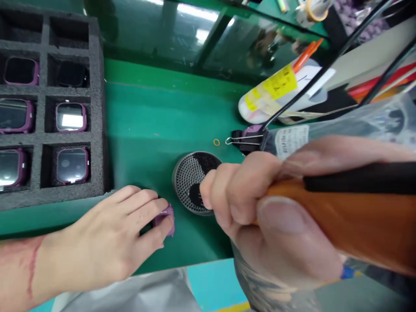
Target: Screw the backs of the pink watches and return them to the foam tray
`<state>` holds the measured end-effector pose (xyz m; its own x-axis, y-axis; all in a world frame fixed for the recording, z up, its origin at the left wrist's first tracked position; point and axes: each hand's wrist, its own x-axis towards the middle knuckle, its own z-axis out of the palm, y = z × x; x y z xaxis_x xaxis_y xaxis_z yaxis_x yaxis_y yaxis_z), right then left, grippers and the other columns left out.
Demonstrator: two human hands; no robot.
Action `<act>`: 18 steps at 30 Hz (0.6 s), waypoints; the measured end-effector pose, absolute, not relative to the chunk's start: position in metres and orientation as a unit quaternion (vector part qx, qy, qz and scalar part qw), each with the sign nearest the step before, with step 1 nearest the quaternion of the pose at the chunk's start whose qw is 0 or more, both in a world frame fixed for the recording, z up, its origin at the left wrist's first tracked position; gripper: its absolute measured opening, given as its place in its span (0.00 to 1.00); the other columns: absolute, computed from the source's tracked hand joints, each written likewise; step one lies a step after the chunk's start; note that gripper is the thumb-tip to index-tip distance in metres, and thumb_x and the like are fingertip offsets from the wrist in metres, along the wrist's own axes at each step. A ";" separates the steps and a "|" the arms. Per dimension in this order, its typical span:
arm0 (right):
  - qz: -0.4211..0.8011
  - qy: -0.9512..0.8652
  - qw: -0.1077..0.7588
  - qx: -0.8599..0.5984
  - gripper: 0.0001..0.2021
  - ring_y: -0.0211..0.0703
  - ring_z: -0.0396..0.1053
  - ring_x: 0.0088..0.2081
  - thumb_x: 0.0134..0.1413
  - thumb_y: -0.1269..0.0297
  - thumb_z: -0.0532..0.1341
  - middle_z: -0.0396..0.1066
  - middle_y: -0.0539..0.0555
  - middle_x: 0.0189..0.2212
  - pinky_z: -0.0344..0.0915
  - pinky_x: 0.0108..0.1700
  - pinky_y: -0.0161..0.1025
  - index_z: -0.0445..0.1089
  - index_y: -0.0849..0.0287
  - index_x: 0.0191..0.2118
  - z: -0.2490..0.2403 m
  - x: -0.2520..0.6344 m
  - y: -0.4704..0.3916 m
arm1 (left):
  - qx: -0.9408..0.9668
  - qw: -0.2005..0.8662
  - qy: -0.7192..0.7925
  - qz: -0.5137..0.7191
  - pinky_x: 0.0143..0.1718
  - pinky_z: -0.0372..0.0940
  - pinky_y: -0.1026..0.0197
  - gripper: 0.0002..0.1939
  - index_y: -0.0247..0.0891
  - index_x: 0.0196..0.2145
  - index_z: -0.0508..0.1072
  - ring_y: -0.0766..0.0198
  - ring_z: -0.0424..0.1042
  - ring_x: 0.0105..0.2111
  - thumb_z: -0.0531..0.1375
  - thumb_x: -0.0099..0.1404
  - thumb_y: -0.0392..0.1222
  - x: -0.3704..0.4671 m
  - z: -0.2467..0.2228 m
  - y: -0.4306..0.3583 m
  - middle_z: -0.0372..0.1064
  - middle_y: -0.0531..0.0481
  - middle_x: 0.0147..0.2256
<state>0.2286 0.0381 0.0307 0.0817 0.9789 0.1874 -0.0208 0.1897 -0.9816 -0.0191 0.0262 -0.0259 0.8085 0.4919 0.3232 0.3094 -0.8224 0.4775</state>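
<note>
My left hand (120,229) has its fingers closed around a small purple watch case (169,219) on the green mat; much of the case is hidden under the fingers. In my right hand (260,216), close to the camera, is an orange and black screwdriver (364,216) with a thick handle. Its tip is hidden behind my fist. Just beyond that fist is a round grey screw tray (183,182), its top full of small holes and partly filled with tiny black pieces.
A dark foam tray (97,108) at the left holds several purple-framed watches (72,164). Toward the back right lie a white bottle (260,102) with a yellow label, a black binder clip (247,141), a small orange ring (216,142) and a clear plastic bag (357,121). A black cable (308,84) crosses there.
</note>
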 end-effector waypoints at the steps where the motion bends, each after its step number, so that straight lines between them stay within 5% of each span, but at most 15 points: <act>1: 0.428 -0.528 0.580 -0.449 0.12 0.46 0.73 0.21 0.68 0.50 0.84 0.71 0.40 0.23 0.74 0.27 0.52 0.82 0.36 0.47 0.034 0.227 0.040 | 0.928 0.206 0.217 0.224 0.51 0.79 0.41 0.11 0.31 0.59 0.83 0.43 0.81 0.55 0.61 0.88 0.35 -0.019 -0.026 0.026 0.84 0.37 0.57; 8: 0.434 -0.536 0.592 -0.417 0.19 0.39 0.61 0.13 0.78 0.51 0.75 0.64 0.40 0.18 0.72 0.18 0.46 0.77 0.44 0.32 0.043 0.213 0.053 | 0.929 0.209 0.209 0.220 0.50 0.77 0.43 0.12 0.33 0.59 0.84 0.44 0.80 0.55 0.60 0.89 0.34 -0.021 -0.026 0.027 0.83 0.39 0.58; 13: 0.437 -0.580 0.610 -0.317 0.07 0.39 0.70 0.19 0.76 0.69 0.72 0.71 0.43 0.29 0.79 0.24 0.48 0.83 0.47 0.51 0.016 0.229 0.048 | 0.930 0.214 0.208 0.215 0.47 0.73 0.44 0.12 0.34 0.59 0.83 0.46 0.78 0.53 0.60 0.89 0.34 -0.020 -0.027 0.028 0.83 0.40 0.57; 18: 0.421 -0.556 0.620 -0.359 0.09 0.40 0.68 0.20 0.77 0.66 0.73 0.69 0.43 0.29 0.80 0.25 0.50 0.81 0.47 0.57 0.019 0.233 0.032 | 0.925 0.227 0.209 0.220 0.42 0.71 0.46 0.13 0.33 0.59 0.84 0.48 0.78 0.50 0.59 0.88 0.31 -0.019 -0.026 0.030 0.82 0.39 0.56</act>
